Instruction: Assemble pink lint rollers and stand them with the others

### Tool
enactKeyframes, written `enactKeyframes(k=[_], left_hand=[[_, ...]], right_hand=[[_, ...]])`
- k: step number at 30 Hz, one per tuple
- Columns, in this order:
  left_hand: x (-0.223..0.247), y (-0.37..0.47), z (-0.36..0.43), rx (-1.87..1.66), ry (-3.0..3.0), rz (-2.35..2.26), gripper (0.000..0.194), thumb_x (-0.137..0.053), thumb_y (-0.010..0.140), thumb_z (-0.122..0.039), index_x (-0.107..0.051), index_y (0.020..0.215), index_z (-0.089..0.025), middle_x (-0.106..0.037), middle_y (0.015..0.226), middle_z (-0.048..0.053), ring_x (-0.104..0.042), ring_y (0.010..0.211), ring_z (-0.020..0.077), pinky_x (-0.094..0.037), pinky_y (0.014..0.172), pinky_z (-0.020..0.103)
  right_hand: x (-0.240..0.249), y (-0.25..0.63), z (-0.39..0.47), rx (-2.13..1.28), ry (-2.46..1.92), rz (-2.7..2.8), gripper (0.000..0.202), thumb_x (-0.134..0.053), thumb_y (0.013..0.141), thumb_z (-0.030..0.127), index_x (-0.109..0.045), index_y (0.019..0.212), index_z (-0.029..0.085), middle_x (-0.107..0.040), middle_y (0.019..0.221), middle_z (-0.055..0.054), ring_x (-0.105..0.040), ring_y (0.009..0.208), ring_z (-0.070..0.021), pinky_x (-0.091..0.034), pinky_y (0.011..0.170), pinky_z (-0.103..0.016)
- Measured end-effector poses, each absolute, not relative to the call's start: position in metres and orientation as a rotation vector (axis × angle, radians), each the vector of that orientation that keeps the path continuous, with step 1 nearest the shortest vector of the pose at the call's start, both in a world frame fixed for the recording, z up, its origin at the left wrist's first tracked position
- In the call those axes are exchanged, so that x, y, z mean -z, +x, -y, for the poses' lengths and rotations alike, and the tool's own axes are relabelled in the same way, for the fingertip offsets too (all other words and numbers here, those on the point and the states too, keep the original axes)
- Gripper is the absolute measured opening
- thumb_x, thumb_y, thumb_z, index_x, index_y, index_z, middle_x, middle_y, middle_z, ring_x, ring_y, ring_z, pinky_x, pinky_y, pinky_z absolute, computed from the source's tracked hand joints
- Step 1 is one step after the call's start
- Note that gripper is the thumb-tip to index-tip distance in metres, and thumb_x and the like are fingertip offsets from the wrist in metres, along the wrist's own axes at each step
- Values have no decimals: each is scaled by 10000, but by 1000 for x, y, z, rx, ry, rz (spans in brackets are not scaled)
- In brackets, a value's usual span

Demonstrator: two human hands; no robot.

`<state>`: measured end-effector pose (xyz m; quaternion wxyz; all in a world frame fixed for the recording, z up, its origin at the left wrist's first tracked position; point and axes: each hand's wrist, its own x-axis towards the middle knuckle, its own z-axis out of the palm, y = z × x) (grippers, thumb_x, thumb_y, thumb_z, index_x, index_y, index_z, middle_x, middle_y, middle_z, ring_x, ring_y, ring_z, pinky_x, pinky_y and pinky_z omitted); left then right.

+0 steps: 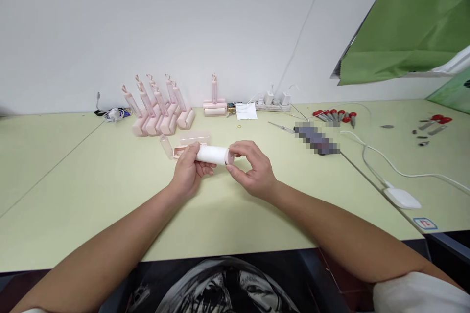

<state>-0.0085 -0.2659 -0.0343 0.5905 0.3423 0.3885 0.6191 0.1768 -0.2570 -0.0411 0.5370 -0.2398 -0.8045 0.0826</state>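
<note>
A white lint roller refill [212,155] with a pale pink end cap [229,156] is held roughly level above the table. My left hand [189,168] is wrapped round its left part, thumb on top and fingers underneath. At the other end, the thumb and fingertips of my right hand [253,167] pinch the pink cap. Just behind my left hand lie a pink lint roller body [178,151], its clear handle [166,146] and a clear pink cover [195,138]. My left hand partly hides the body.
Several pink lint rollers [161,120] stand at the back left, and another [215,107] by the wall. A power strip [273,106] and white paper [246,111] lie at the back. To the right are a blurred dark object [317,139], red-handled tools [334,116] and a white charger [403,197].
</note>
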Motion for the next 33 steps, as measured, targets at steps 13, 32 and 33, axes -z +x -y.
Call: enactKeyframes(k=[13,32,33], left_hand=[[34,-8,266,-1434,767,-868,344,-663,798,-449,-532,913,-152,-657,692,29,-647,489,163,-504,378,240],[41,-9,266,-1403,950,-914,468,-654,771,-553,-551,1000,-159,-598,612,-28,-582,411,150,-453,349,255],[42,-9,266,-1400,964,-914,468,-647,774,-557,-550,1003,-161,-586,597,-36,-566,397,145,-440,345,252]], right_hand=[[41,177,257,-220,-538,1913,241,-595,917,228,-570,1156,252,-669,1083,-95,-627,1074,-242,-572,837,-433],[41,177,255,-255,-444,1881,302,-645,893,162,-593,1177,248,-653,1109,-107,-621,1070,-239,-569,834,-413],[40,177,255,-258,-446,1880,295,-644,895,168,-594,1174,249,-655,1105,-105,-621,1069,-238,-569,831,-411]])
